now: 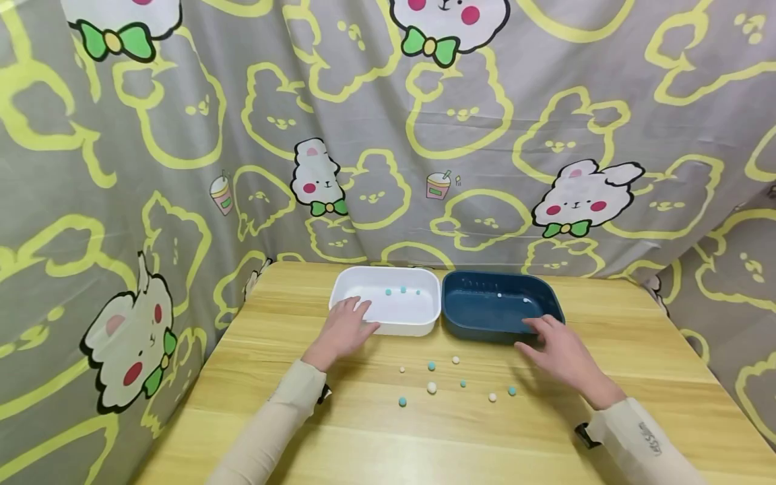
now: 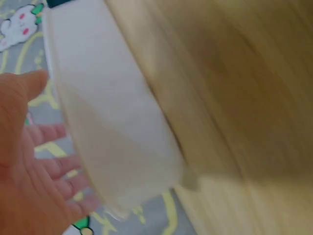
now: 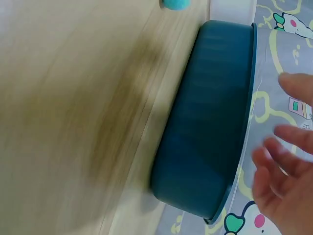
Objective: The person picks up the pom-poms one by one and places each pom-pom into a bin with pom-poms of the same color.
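My left hand (image 1: 345, 330) hovers at the front left of a white plastic bin (image 1: 403, 329), fingers loosely spread over its rim and nothing between them. Three small teal balls (image 1: 389, 292) lie inside this bin. At the front right corner of the dark blue bin (image 1: 479, 334), my right hand (image 1: 560, 353) reaches over the edge with relaxed, slightly bent fingers. It holds nothing; in the right wrist view its fingers (image 3: 288, 161) stand apart from the blue wall. A few small white balls (image 1: 500, 295) rest in the blue bin.
Several teal balls (image 1: 432, 366) and white balls (image 1: 432, 387) are scattered on the wooden table (image 1: 364, 444) in front of the bins, between my forearms. The two bins stand side by side near the back edge. A patterned grey curtain (image 1: 376, 236) hangs behind.
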`<state>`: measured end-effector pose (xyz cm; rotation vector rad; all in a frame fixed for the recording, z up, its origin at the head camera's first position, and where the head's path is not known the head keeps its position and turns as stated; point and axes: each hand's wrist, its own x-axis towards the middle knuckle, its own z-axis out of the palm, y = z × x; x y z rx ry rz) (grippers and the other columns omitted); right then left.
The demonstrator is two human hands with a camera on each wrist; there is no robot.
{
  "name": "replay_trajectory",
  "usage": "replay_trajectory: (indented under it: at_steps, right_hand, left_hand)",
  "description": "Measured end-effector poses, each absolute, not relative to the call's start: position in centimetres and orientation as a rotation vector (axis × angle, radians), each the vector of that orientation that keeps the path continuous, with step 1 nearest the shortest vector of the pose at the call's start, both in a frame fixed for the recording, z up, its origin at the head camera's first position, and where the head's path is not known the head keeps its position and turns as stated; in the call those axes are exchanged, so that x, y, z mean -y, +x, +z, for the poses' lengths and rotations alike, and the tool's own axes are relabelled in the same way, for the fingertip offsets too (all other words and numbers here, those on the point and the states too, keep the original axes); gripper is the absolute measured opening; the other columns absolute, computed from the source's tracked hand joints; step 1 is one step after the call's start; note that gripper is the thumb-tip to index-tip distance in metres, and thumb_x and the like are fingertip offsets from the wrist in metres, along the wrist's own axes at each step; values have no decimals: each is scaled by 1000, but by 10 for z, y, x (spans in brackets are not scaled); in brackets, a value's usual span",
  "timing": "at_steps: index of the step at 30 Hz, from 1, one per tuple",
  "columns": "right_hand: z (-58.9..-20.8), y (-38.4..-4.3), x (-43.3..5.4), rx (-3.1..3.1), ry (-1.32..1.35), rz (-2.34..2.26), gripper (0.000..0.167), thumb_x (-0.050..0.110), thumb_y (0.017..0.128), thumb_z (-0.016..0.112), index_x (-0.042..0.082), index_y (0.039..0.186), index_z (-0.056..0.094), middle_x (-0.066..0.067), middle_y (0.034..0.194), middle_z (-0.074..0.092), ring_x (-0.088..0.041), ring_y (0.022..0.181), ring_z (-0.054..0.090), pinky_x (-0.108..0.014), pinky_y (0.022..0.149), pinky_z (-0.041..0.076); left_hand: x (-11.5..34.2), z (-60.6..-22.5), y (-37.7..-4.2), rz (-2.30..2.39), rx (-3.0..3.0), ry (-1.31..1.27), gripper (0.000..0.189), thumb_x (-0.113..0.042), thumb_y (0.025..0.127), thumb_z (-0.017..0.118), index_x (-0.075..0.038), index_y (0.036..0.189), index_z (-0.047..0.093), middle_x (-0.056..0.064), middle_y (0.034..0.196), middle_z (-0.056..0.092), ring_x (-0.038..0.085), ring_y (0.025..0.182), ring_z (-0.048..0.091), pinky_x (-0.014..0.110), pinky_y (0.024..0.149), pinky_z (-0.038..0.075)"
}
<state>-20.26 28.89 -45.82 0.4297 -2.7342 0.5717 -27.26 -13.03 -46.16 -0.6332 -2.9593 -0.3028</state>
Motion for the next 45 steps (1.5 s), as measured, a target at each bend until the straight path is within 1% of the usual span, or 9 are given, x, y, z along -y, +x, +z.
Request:
replay_trajectory:
  at_steps: [3, 6, 9, 12, 17, 21, 28, 37, 45]
  right_hand:
    - [-459, -200, -290, 2775, 522, 615, 33, 25, 83, 74, 4, 106, 66, 0, 86, 58, -13, 71, 52, -32, 62, 45]
    - [-460, -199, -293, 2810, 634, 684, 21, 15, 83, 73, 5, 100, 67, 7, 81, 57, -7, 67, 50, -26, 60, 44]
    - [-462, -199, -297, 2853, 778, 775, 17, 5, 82, 70, 3, 99, 68, 7, 81, 60, -4, 69, 51, -25, 59, 46]
    - [-466, -199, -301, 2918, 920, 930, 20, 2, 81, 70, 1, 101, 67, 3, 83, 62, -3, 71, 54, -25, 61, 48]
    - [-474, -195, -302, 2969, 1050, 1226, 27, 5, 79, 74, -3, 103, 64, -4, 89, 63, -8, 75, 58, -26, 64, 51]
    - [-480, -195, -300, 2975, 1083, 1289, 26, 10, 79, 76, 1, 101, 65, -2, 88, 62, -8, 74, 57, -25, 64, 50]
    - [-487, -195, -295, 3013, 1085, 1280, 23, 19, 80, 77, 7, 97, 66, 4, 82, 59, -8, 72, 53, -23, 61, 47]
    - [-489, -196, -292, 3004, 1129, 1184, 15, 14, 82, 75, 10, 93, 66, 10, 76, 56, -1, 69, 49, -22, 59, 45]
    - [-489, -195, -291, 3040, 1096, 1180, 9, 13, 83, 73, 15, 87, 66, 10, 73, 55, -2, 67, 49, -22, 59, 44]
  left_hand:
    - [138, -465, -278, -325, 2942, -675, 51, -44, 98, 47, -9, 134, 50, 16, 135, 47, 33, 125, 42, 46, 103, 31]
    - [143, -466, -282, -367, 2917, -721, 45, -41, 98, 49, -9, 129, 54, 12, 130, 52, 31, 119, 46, 45, 100, 35]
    - [146, -466, -284, -425, 2890, -767, 39, -38, 98, 50, -10, 124, 58, 9, 125, 56, 29, 116, 49, 45, 99, 36]
    - [148, -466, -284, -487, 2859, -804, 33, -36, 97, 53, -12, 118, 62, 6, 120, 60, 26, 113, 52, 44, 97, 38]
    - [151, -469, -285, -589, 2794, -911, 17, -26, 95, 59, -13, 102, 68, 0, 102, 65, 19, 98, 60, 38, 89, 45]
    - [154, -472, -286, -692, 2776, -943, 10, -21, 93, 62, -15, 94, 69, -4, 94, 66, 15, 92, 61, 34, 85, 47]
    - [158, -473, -288, -921, 2802, -880, 7, -18, 92, 63, -16, 94, 70, -7, 95, 68, 14, 95, 63, 34, 85, 49]
    - [158, -474, -289, -1018, 2797, -839, 7, -18, 91, 65, -15, 91, 72, -6, 93, 69, 13, 93, 63, 35, 84, 49]
    - [158, -473, -289, -1027, 2814, -828, 7, -19, 91, 66, -15, 89, 72, -7, 92, 69, 13, 93, 63, 35, 85, 49]
